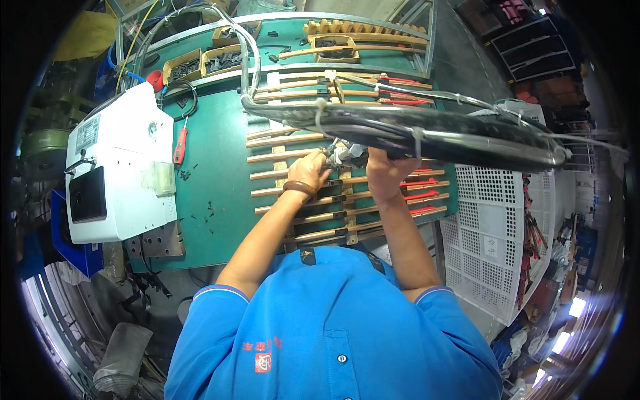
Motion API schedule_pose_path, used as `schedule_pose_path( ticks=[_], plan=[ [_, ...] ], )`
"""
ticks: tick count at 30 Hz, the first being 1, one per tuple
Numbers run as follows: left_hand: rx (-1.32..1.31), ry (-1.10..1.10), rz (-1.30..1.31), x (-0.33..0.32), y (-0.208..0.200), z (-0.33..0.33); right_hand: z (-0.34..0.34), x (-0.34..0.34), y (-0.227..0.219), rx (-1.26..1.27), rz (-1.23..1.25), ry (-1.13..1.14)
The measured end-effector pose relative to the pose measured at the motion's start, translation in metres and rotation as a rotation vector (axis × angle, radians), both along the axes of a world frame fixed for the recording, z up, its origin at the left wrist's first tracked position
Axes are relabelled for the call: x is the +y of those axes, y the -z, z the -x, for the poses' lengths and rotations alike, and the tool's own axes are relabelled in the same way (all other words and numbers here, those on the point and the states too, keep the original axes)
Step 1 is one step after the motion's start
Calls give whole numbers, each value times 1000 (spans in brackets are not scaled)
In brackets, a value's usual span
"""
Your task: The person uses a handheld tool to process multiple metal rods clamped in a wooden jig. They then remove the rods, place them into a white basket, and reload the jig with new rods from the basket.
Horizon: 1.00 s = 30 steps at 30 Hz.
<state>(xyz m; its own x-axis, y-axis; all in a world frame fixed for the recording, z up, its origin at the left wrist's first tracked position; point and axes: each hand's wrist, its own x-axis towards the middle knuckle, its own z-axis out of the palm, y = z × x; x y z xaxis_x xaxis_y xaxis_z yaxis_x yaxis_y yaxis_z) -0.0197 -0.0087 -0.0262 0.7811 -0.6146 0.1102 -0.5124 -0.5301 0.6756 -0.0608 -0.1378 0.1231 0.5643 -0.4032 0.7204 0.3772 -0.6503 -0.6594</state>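
Observation:
Wooden strips (pixel 273 157) lie in rows across a rack on the green table (pixel 213 167), with small black clips (pixel 337 198) along their middle and red pieces (pixel 421 195) near their right ends. A tool with a silver metal head (pixel 343 155) is over the strips. My right hand (pixel 387 175) is closed round its dark grip, partly hidden by a thick black hose bundle (pixel 440 137). My left hand (pixel 308 171), with a brown bracelet at the wrist, lies on the strips beside the metal head. Its fingers are bent, and what they hold is hidden.
A white machine (pixel 123 167) stands on the left, near a red-handled screwdriver (pixel 179 145). Cardboard boxes (pixel 181 69) of black parts sit at the back, under a metal frame (pixel 427 40). White perforated crates (pixel 483 233) are at the right.

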Motion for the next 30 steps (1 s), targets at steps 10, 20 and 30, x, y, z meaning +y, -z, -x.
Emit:
schedule_pose_path(
  ticks=[10, 20, 30],
  plan=[
    [-121, -63, 204, 28, 15, -6, -1, -4, 26, -81, 1014, 476],
    [-161, -36, 183, 34, 30, -5, -12, 10, 46, -99, 537, 243],
    [-112, -30, 233, 34, 5, -9, -16, 9, -66, 3, -432, -248]
  ],
)
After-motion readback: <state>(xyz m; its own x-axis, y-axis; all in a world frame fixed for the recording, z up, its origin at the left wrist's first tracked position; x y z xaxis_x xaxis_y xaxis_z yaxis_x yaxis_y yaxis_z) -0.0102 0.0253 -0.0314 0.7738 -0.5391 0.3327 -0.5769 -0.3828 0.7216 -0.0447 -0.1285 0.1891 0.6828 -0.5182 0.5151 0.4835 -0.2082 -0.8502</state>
